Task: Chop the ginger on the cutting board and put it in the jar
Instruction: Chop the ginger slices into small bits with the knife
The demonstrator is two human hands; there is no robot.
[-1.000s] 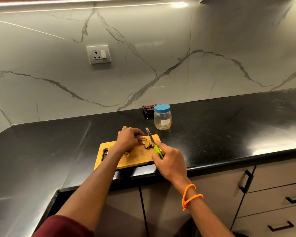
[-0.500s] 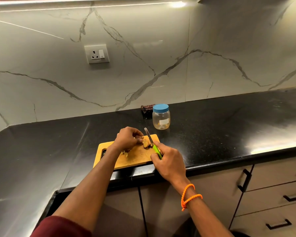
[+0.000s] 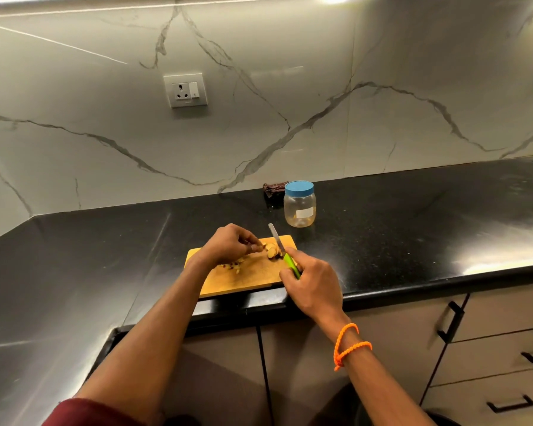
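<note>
A wooden cutting board (image 3: 253, 276) lies near the front edge of the black counter. On it sits a knobbly piece of ginger (image 3: 272, 250), pinched at its left end by the fingertips of my left hand (image 3: 228, 244). Small chopped bits (image 3: 233, 266) lie under that hand. My right hand (image 3: 313, 282) grips the green handle of a knife (image 3: 279, 244), whose blade rests against the ginger's right side. A clear jar (image 3: 299, 207) with a blue lid on stands behind the board, to the right.
A dark brown wrapped thing (image 3: 274, 189) lies by the wall behind the jar. The black counter (image 3: 413, 229) stretches right and wraps around left. Drawers with black handles (image 3: 450, 321) sit below it. A wall socket (image 3: 185, 90) is above.
The knife blade has shifted slightly against the ginger; both hands stay in nearly the same place on the board.
</note>
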